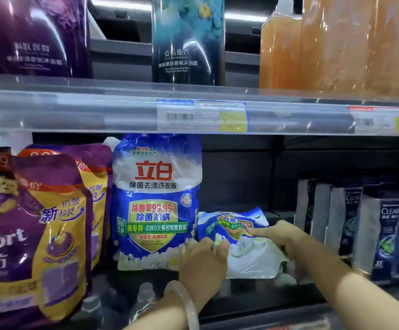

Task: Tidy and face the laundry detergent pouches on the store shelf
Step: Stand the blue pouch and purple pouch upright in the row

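Lower shelf bay, seen from the head camera. Nearest the viewer, the left hand [203, 260], with a pale bangle [190, 303] at the wrist, had its fingers curled over the 9 o'clock edge of the slumped pouch [248, 260]. The right hand [282, 236] clasped the 3 o'clock edge, thumb laid flat on the printed face and fingers tucked behind. Both hands were closed on this one pouch, and neither was nearer to it than the other. The pouch lay between them on the lower shelf [241, 294], reclined on its back with its white base toward the viewer. Its long axis ran roughly from 5 o'clock up toward 11 o'clock into the bay. Raising it upright would probably mean swinging the far end up and forward. Just beside it at 9 o'clock stood the upright blue pouch [155, 201], label facing out. Purple softener pouches [39, 234] leaned farther toward 9 o'clock. Dark shampoo packs [384, 229] stood at 3 o'clock. Overhead at 12 o'clock ran the upper shelf rail [74, 110], with its price label [203, 115].
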The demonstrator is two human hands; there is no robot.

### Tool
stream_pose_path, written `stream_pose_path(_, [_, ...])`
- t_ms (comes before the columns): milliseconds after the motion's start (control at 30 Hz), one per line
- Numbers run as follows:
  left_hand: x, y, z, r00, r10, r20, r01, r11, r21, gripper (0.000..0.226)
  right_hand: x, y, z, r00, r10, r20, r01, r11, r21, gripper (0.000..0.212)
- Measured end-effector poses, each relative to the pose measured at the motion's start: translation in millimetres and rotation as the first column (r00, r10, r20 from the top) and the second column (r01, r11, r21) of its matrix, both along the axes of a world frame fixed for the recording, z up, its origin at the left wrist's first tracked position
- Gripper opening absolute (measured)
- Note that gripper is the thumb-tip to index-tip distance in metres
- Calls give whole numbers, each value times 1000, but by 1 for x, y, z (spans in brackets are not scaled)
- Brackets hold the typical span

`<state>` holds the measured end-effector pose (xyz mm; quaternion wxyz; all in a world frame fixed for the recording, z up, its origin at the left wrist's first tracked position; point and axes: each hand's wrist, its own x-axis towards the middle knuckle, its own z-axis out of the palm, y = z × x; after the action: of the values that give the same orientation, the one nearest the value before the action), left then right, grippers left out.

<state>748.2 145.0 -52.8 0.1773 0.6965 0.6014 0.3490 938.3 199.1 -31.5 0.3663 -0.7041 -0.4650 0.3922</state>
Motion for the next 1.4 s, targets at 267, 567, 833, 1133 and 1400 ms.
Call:
stream_pose_path(267, [10,25,21,867,98,489,117,913,-390,84,25,-33,1,973,8,-230,2,999,41,30])
stream_pose_path(567, [14,16,32,684,-18,729,493,748,-444,11,20,-44,2,910,112,-400,-93,994,65,23])
stream_pose_path(833, [18,-13,25,551,-292,782,550,832,-77,62,19,-90,3,888,175,-425,-10,932,363,44])
stream_pose_path(1133, [0,-46,30,632,-552,544,436,834,339,77,0,-117,16,847,336,-411,35,738,674,108])
stream_pose_path(1400, [-78,-48,17,795,-437,421,259,872,416,91,-74,-84,14,781,433,-450,-31,747,664,56])
